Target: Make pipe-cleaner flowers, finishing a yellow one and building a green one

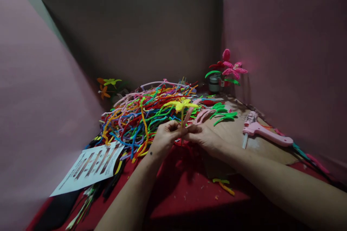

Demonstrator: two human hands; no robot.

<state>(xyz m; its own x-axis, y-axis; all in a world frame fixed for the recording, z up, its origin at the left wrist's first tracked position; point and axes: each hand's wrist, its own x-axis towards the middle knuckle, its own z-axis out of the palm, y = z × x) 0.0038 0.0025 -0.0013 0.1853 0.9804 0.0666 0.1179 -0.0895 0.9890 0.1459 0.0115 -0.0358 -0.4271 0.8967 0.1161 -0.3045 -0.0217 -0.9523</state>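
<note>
A yellow pipe-cleaner flower (182, 105) stands upright above my hands, its thin stem (182, 121) running down between them. My left hand (166, 136) pinches this stem with thumb and fingers. Close against it, my right hand (204, 138) is closed too, its fingertips meeting the left ones at the stem. A pale pink strip (190, 112) rises from the right fingertips beside the flower. The fingers partly hide where strip and stem meet. Behind the hands lies a large heap of coloured pipe cleaners (130, 119).
On the right, a pink glue gun (267, 134) lies on cardboard (230, 137). Green leaf shapes (223, 115) are near it. Pink flowers (235, 69) stand at the back right, orange and yellow ones (104, 88) at the back left. A printed sheet (89, 168) is on the left.
</note>
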